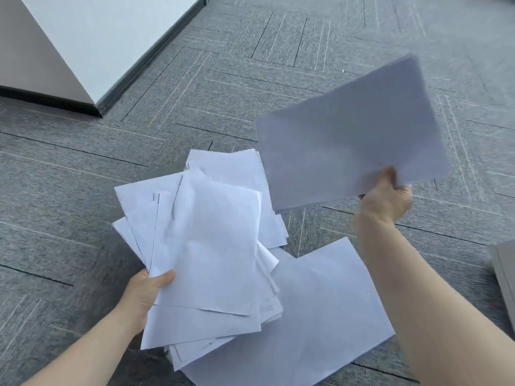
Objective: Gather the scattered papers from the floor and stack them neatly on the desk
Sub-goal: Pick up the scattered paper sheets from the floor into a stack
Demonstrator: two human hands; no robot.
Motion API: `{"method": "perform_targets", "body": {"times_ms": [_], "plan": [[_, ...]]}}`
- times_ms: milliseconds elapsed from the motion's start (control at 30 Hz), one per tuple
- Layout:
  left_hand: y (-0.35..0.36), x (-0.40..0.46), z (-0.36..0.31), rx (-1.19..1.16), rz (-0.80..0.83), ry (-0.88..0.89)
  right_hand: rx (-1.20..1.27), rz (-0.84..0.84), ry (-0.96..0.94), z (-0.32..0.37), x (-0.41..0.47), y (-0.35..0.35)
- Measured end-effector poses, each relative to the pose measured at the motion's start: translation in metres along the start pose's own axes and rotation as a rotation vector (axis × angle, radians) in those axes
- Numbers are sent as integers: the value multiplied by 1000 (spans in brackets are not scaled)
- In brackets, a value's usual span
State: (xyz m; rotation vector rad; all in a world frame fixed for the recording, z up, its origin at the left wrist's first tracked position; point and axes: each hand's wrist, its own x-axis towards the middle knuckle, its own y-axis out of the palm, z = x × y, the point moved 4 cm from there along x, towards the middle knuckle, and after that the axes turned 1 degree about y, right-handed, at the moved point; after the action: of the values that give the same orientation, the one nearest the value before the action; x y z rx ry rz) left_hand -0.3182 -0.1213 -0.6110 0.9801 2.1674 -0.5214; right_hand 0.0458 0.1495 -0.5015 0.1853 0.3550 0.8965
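My left hand (pixel 145 296) grips an untidy fan of several white papers (pixel 211 246) by its lower left edge, held above the grey carpet. My right hand (pixel 386 199) pinches a single white sheet (pixel 348 146) by its lower right corner and holds it up, to the right of the fan and a little blurred. One more white sheet (pixel 320 316) lies flat on the carpet beneath and between my forearms, partly covered by the fan. The desk top is not in view.
A white and brown panel with a dark base (pixel 92 51) stands at the upper left. A grey object (pixel 504 268) shows at the right edge. Grey patterned carpet tiles (pixel 278 65) cover the floor.
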Motion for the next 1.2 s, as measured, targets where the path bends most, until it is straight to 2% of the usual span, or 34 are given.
{"method": "perform_targets", "body": {"times_ms": [167, 467, 600, 867, 1033, 1200], "plan": [[21, -6, -2, 74, 91, 4, -129, 52, 57, -7, -1, -13], [31, -11, 4, 101, 166, -20, -579, 530, 303, -74, -41, -42], [32, -11, 5, 94, 179, -23, -694, 675, 358, -100, -64, -51], [37, -11, 4, 284, 249, 22, -848, 724, 381, -138, -95, -39], [33, -3, 11, 315, 162, 55, -872, 798, 397, -149, -118, -20], [12, 4, 12, 253, 115, 44, -1161, 697, 133, -137, -102, -10]]}}
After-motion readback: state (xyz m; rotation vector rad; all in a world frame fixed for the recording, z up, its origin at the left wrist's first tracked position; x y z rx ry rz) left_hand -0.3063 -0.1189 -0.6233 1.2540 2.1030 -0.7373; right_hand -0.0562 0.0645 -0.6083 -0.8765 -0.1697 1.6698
